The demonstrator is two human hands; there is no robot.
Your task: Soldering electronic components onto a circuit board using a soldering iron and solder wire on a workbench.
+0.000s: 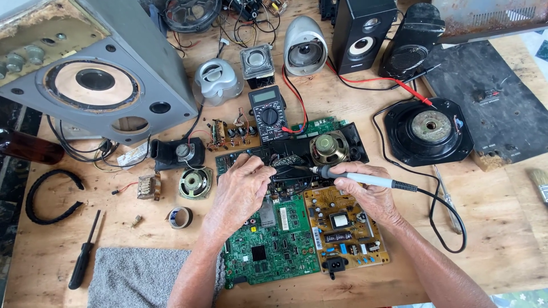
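Grey soldering iron (365, 179) pinched in right hand (365, 191), left hand (240, 191) fingers curled.

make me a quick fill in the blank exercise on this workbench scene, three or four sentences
1. The right hand holds a ____ with a grey handle and a black cord.
2. Under both hands lie two circuit boards: a green board and a ____ one.
3. The black screwdriver lies just left of the grey ____.
4. The multimeter has red and ____ leads.

Missing words: soldering iron; yellow; cloth; black
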